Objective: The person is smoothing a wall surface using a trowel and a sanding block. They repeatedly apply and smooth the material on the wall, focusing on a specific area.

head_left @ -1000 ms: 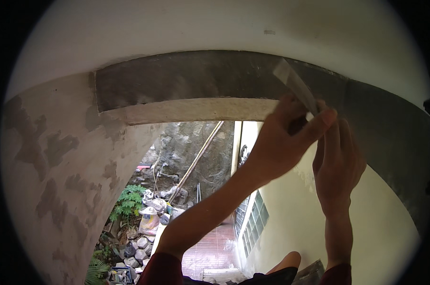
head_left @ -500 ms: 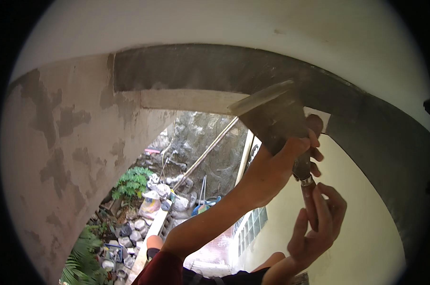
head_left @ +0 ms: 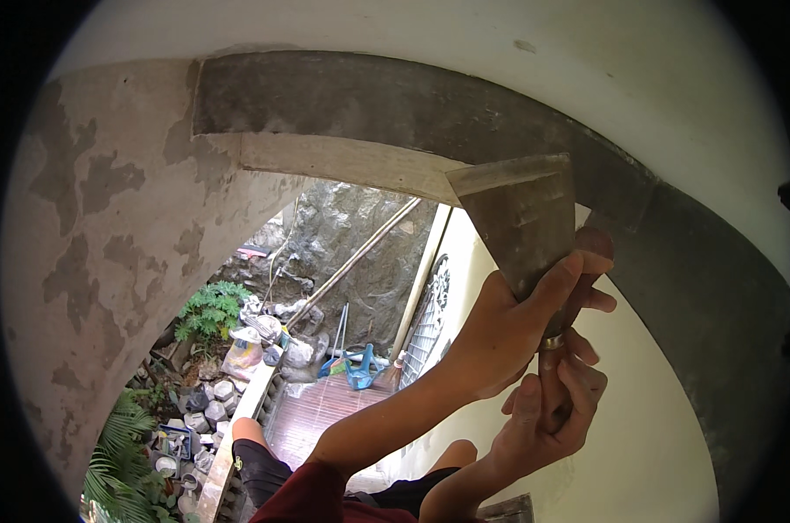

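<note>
Between my hands rises a putty knife (head_left: 530,213) with a broad, flared metal blade, grey-smeared, with a paler strip along its upper edge. My right hand (head_left: 554,405) is closed round its wooden handle, just below the metal ferrule. My left hand (head_left: 500,336) is closed higher up, with the thumb by the narrow part of the blade. From behind its fingers sticks the rounded end of a second wooden handle (head_left: 595,241); the rest of that tool is hidden. In the picture, the blade overlaps the dark grey plastered beam (head_left: 325,91); I cannot tell whether they touch.
On the left stands a patchy plastered wall (head_left: 125,218); a cream wall (head_left: 622,418) is on the right. Far below lie a tiled floor (head_left: 325,414), rubble (head_left: 212,405) and a blue plastic item (head_left: 360,370). A long pole (head_left: 356,257) leans by the rough wall.
The broad blade has tilted and now shows more of its face. My right hand has come up closer to my left hand. The whole view has shifted, showing more floor.
</note>
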`<state>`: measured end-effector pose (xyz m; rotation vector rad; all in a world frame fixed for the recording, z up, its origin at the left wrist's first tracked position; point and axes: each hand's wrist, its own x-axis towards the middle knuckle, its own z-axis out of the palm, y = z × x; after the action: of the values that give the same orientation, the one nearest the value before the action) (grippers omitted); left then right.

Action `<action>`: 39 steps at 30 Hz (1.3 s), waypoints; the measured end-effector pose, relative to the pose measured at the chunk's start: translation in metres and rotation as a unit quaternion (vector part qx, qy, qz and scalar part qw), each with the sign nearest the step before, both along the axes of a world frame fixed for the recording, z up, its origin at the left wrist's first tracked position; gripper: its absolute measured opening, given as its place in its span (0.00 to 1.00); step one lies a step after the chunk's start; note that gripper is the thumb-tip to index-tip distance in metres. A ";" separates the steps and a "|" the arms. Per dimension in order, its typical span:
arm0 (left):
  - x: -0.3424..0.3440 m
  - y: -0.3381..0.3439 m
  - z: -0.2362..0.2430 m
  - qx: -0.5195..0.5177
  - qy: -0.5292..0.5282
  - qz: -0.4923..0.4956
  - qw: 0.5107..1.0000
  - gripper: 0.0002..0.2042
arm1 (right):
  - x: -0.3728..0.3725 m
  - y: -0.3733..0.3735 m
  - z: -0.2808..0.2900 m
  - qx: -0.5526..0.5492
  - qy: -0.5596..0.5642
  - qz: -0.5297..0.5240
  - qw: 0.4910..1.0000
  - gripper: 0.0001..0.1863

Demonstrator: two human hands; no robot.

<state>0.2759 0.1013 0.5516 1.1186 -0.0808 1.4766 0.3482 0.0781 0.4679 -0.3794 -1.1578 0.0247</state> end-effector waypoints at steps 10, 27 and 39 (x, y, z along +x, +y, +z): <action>-0.009 0.009 -0.012 -0.021 0.029 0.038 0.999 0.18 | -0.005 0.016 -0.013 -0.029 0.008 0.058 0.998 0.14; -0.033 0.033 -0.065 0.054 0.174 0.168 0.969 0.13 | -0.030 0.013 -0.056 -0.130 -0.007 -0.108 0.986 0.18; -0.014 0.020 -0.087 0.120 0.231 0.084 0.962 0.12 | -0.016 -0.008 -0.068 -0.121 0.002 -0.216 0.969 0.20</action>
<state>0.2619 0.1210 0.4649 1.6799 0.1688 1.3378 0.3326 0.0699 0.4004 -0.8418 -1.0508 -0.2160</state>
